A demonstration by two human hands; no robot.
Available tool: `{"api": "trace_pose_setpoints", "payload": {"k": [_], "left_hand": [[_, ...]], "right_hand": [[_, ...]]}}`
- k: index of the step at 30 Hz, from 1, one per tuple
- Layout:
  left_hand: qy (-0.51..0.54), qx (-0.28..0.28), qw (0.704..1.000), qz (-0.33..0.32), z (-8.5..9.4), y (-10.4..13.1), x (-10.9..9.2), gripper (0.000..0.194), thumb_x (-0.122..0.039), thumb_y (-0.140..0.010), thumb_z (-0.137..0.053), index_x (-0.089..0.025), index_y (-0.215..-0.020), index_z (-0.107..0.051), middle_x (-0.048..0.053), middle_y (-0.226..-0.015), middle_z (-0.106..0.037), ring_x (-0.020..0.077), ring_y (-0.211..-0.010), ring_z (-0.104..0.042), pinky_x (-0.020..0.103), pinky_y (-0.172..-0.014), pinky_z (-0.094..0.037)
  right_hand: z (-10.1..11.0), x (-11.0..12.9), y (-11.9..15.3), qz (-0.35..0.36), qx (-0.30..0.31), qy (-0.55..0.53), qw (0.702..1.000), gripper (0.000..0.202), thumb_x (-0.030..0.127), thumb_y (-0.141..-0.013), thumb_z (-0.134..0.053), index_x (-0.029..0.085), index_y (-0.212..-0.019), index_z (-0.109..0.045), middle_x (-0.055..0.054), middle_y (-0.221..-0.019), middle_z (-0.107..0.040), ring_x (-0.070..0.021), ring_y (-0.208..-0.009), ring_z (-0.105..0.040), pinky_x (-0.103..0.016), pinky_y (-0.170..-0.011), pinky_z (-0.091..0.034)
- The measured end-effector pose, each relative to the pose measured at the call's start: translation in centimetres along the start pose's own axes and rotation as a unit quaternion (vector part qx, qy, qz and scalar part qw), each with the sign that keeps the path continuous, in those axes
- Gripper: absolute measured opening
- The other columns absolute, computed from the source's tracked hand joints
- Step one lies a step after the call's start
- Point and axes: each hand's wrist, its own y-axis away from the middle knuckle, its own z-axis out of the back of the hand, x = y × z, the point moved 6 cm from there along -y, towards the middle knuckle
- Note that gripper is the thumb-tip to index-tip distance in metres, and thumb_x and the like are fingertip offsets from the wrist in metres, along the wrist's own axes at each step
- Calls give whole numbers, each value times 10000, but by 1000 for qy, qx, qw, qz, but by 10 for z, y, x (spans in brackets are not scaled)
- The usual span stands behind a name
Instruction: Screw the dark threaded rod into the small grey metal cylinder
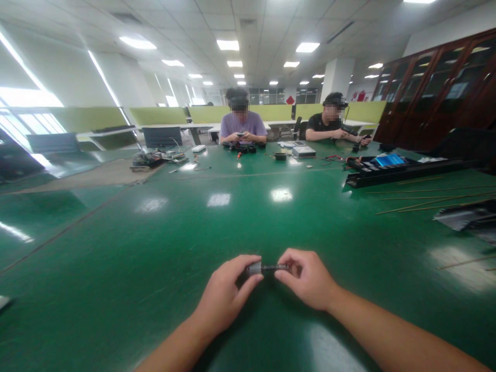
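Near the front of the green table, a small grey-and-black cylinder (254, 268) sits between the thumb and fingers of my left hand (228, 289). From its right end a thin dark rod (269, 267) reaches across to my right hand (310, 279). The thumb and fingers of that hand close around the rod's far end and partly hide it. Cylinder and rod lie level, in one line. My left fingers cover the cylinder's left end. Its exact kind is too small to make out.
The green table (186, 217) stretches ahead. At the right lie a long black rail (387, 175), thin brass-coloured rods (418, 199) and dark metal parts (468, 217). A pile of electronic parts (149, 160) is far left. Two people (243, 124) work at the far edge, near a flat grey box (304, 151).
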Motion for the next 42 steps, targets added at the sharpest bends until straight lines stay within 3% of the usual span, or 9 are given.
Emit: {"api": "trace_pose_setpoints", "payload": {"k": [42], "left_hand": [[31, 10, 999, 21, 0, -1, 6, 282, -358, -920, -570, -281, -1188, -610, 39, -1167, -674, 223, -1065, -630, 390, -950, -505]], "right_hand": [[6, -4, -2, 22, -2, 11, 1000, 57, 212, -762, -664, 164, -742, -639, 50, -538, -499, -99, -483, -429, -212, -496, -315]]}}
